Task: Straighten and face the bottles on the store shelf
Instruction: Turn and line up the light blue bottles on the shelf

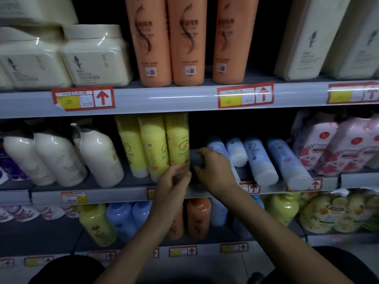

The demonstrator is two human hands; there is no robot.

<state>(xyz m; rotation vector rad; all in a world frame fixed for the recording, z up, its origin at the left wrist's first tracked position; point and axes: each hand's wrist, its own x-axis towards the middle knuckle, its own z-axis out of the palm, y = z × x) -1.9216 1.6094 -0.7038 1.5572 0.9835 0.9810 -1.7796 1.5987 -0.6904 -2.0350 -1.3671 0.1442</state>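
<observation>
The middle shelf [114,194] is seen between a fuller shelf above and a lower one below. White bottles [98,154] are stood at its left. Three yellow bottles are packed side by side near the middle, a dark gap is left just to their right, and beyond it a row of blue bottles [258,158] is seen leaning.

The rightmost yellow bottle [177,140] is held low down by the left hand [172,181]. Its fingers [180,171] are curled round the base, with the label turned partly outward. The right hand [215,169] is placed in the gap, its fingers [202,153] curled over a dark thing [196,158]. What that thing is cannot be told in the dim light. The nearest blue bottle [217,146] is partly hidden behind this hand.

Facing of the yellow row is judged to be under way, with the blue row not yet dealt with.

Several risks can be foreseen:
- The yellow bottle is gripped only at its foot, so if it is twisted sharply its top may be knocked against its neighbour and the row nudged askew.
- The blue bottles could be toppled forward off the shelf edge if they are brushed by the right wrist — they already look unsteady.
- A grip on glossy plastic may be lost.
</observation>
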